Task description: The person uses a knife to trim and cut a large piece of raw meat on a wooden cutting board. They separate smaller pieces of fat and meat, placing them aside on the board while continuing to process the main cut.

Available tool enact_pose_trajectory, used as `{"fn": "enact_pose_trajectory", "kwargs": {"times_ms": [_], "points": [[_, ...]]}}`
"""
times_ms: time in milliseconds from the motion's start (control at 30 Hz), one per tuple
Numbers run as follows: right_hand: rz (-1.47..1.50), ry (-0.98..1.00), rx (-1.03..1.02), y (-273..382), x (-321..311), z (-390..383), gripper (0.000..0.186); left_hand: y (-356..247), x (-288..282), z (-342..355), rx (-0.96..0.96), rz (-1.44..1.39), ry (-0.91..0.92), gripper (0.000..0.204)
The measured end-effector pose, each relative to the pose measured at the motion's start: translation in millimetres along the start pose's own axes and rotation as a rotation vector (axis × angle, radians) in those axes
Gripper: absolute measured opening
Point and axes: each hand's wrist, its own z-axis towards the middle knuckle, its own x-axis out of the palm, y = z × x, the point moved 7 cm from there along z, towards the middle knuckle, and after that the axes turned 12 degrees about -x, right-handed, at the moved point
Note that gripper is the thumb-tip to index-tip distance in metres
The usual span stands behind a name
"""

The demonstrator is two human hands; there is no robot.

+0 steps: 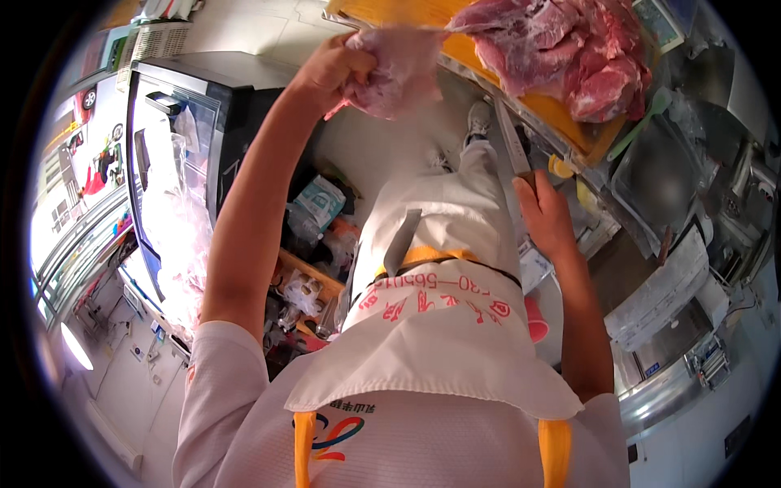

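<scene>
My left hand (335,71) is closed round a slab of pale pink raw meat (397,69), raised at the near left side of a wooden cutting board (561,134). The slab's upper edge reaches toward a large heap of raw red meat (561,53) on the board; I cannot tell whether the two are joined. In my right hand (547,213) is a knife (511,140), gripped by its handle. Its blade points up and away, beside the board's near edge and apart from the meat.
A dark-framed glass cabinet (175,122) stands at left. Below it a wooden crate (321,281) and bags clutter the floor. To the right are a metal tray (655,183), a green long-handled tool (639,126) and a white board-like piece (663,285). A steel blade-like tool (401,241) lies against my apron.
</scene>
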Motion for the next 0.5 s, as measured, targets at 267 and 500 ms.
{"fn": "enact_pose_trajectory", "kwargs": {"times_ms": [267, 500], "points": [[-0.336, -0.224, -0.502, 65, 19, 126, 0.031, 17, 3, 11, -0.063, -0.111, 0.021, 0.032], [-0.438, -0.251, -0.398, 82, 35, 170, 0.029, 18, 4, 5, -0.036, -0.105, -0.039, 0.037]]}}
